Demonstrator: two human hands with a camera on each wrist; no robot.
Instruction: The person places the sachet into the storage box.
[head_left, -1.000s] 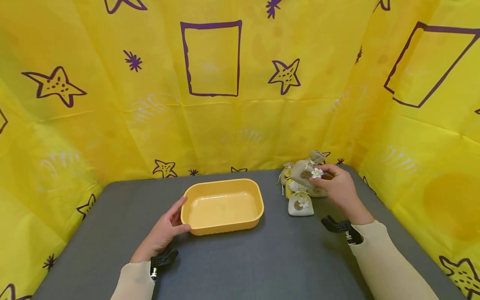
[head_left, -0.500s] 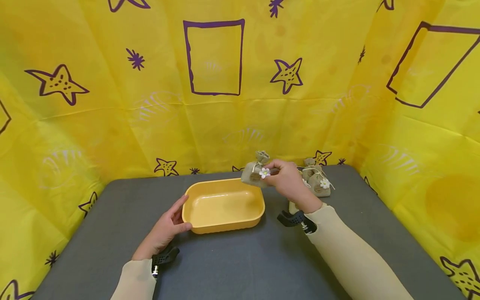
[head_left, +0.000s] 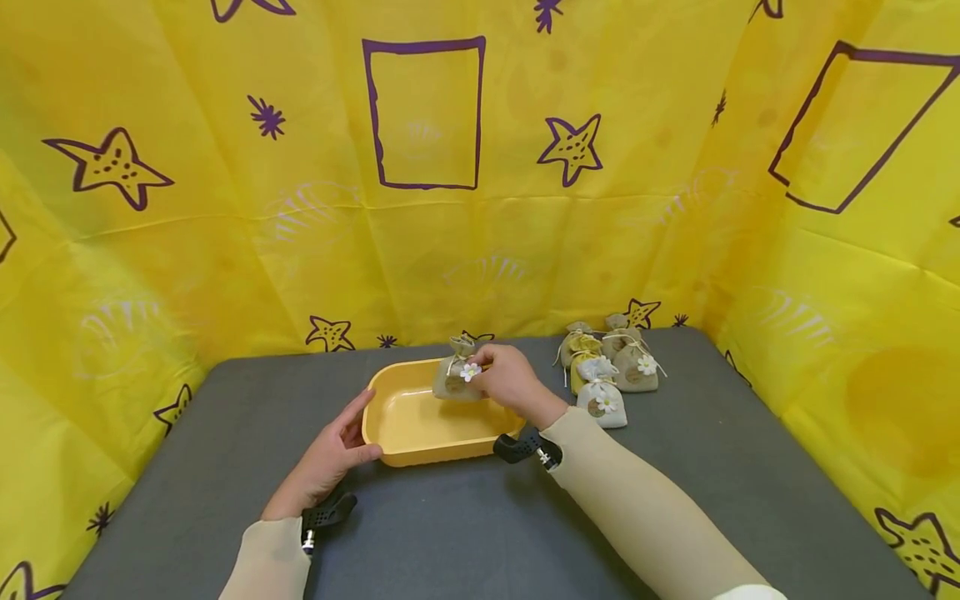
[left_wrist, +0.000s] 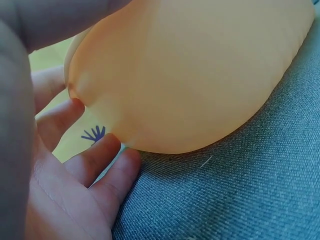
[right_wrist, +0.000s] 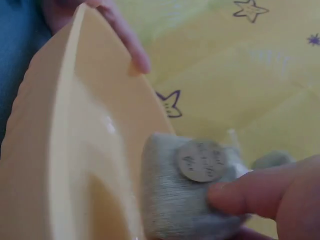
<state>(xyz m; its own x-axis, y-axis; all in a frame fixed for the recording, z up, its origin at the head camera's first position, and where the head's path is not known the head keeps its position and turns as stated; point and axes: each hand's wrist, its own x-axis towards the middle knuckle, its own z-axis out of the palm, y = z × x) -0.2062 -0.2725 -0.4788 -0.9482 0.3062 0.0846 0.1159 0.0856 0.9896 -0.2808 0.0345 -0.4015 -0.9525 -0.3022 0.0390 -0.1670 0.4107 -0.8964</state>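
My right hand pinches a small beige drawstring sachet with a white flower, over the inside of the yellow plastic tray. In the right wrist view the thumb presses the sachet beside a round tag with writing on it, too blurred to read. At the tray's left end, my left hand holds the wall between thumb and fingers. Several fingertips touch the tray's outer side in the left wrist view. Whether the sachet's base touches the tray floor, I cannot tell.
Several more sachets stand bunched right of the tray: a white one in front, a yellow one behind it, and a beige one to the right. A yellow patterned cloth walls the grey table at the back and sides.
My right hand has carried the beige sachet from the group on the right, leftward and then down over the tray. The left hand has stayed on the tray's left end.
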